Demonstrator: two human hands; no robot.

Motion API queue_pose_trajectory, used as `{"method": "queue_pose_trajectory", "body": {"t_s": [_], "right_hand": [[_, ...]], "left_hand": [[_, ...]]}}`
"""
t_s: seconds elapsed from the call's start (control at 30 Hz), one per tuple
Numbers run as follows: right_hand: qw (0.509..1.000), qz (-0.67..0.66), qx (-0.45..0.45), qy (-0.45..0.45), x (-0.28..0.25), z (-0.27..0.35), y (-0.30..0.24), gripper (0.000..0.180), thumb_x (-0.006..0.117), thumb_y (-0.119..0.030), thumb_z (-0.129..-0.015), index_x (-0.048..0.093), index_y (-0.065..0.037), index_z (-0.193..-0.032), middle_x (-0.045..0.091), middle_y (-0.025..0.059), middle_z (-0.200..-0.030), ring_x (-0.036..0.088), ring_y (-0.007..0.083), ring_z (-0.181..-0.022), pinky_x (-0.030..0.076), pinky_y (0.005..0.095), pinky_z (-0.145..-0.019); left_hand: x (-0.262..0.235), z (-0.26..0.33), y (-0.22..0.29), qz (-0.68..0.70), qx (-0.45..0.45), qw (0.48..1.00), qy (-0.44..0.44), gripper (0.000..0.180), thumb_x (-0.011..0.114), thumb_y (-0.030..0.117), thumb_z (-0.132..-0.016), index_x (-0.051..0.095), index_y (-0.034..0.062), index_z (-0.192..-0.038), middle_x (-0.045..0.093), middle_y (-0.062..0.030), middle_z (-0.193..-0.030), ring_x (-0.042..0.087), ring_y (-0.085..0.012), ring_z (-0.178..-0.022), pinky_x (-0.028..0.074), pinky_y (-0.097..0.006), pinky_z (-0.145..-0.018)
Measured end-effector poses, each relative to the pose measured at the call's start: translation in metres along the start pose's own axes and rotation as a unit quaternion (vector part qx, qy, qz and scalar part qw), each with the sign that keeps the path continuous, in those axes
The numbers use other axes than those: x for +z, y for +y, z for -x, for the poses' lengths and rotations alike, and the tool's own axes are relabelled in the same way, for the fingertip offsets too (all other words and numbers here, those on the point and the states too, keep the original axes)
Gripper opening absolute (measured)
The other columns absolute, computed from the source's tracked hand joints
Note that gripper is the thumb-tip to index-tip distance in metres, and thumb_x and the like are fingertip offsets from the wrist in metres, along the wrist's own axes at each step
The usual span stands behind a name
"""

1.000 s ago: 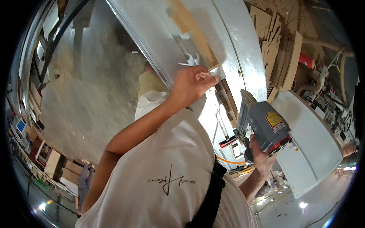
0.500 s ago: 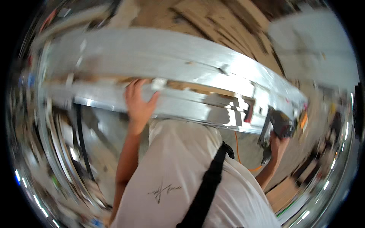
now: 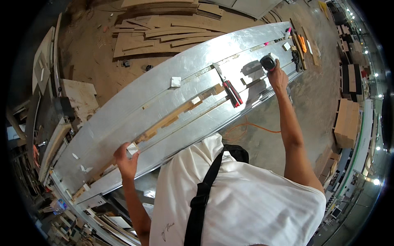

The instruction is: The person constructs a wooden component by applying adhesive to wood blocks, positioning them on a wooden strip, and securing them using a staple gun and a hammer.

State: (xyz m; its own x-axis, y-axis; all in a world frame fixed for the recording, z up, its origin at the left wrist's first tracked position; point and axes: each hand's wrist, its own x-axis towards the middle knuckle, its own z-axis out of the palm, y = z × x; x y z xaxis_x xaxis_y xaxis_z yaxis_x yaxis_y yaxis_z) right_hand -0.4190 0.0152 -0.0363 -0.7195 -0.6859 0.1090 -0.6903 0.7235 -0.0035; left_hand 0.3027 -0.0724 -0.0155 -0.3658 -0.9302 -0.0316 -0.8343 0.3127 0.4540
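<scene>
My left hand (image 3: 126, 162) is at the near left part of a long metal-topped table (image 3: 123, 119), its thumb and fingers closed around a small white block (image 3: 132, 148). The block sits by a wooden strip (image 3: 168, 119) that runs along a slot in the tabletop. My right hand (image 3: 278, 77) grips a dark power tool (image 3: 268, 62) with a rounded end, above the table's right part. From above, the tool's exact kind is not clear. Between my hands lies a hand tool with red-and-black handles (image 3: 233, 94) and a metal shaft, across the slots.
More white blocks (image 3: 175, 82) rest on the tabletop. Orange and dark items (image 3: 302, 44) lie at its far right end. Brown board offcuts (image 3: 164, 35) cover the floor beyond. An orange hose (image 3: 258, 126) trails on the floor at the near side. Cardboard boxes (image 3: 347, 123) stand right.
The view has turned and steadied. My left hand, fingers spread before, now closes around a white block. The power tool has come from beside the table's near edge to over the tabletop.
</scene>
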Motion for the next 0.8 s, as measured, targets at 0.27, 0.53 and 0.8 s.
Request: {"method": "queue_pose_trajectory", "body": {"t_s": [0.27,0.53,0.8], "right_hand": [[0.997,-0.022,-0.067,-0.023,0.032,-0.064,-0.011,0.073,0.073,-0.027,-0.088,0.041,-0.008,-0.151,0.072,0.0242,-0.104,0.071,0.0437,-0.097,0.055,0.0524,-0.076],[0.967,-0.195,-0.107,0.126,0.023,0.020,-0.066,0.042,0.079,-0.022,-0.081,0.071,-0.007,-0.119,0.067,0.0185,-0.111,0.063,0.0396,-0.106,0.051,0.0486,-0.091],[0.922,-0.357,0.066,0.135,0.025,0.036,-0.011,0.029,0.075,-0.021,-0.086,0.073,0.000,-0.104,0.072,0.0171,-0.100,0.070,0.0340,-0.089,0.055,0.0418,-0.082]], "left_hand": [[0.002,0.003,-0.005,0.067,-0.010,0.997,0.024,0.060,0.088,0.009,-0.073,0.061,0.0079,-0.126,0.064,-0.0120,-0.126,0.055,-0.0356,-0.117,0.041,-0.047,-0.104],[0.013,0.009,-0.014,0.052,-0.012,0.998,0.020,0.059,0.088,0.012,-0.074,0.063,0.0058,-0.127,0.064,-0.0152,-0.123,0.056,-0.0355,-0.113,0.044,-0.045,-0.098],[0.006,-0.004,0.001,0.039,0.000,0.999,0.017,0.057,0.088,0.014,-0.073,0.064,0.0061,-0.124,0.065,-0.0143,-0.120,0.055,-0.0356,-0.111,0.043,-0.046,-0.097]]}}
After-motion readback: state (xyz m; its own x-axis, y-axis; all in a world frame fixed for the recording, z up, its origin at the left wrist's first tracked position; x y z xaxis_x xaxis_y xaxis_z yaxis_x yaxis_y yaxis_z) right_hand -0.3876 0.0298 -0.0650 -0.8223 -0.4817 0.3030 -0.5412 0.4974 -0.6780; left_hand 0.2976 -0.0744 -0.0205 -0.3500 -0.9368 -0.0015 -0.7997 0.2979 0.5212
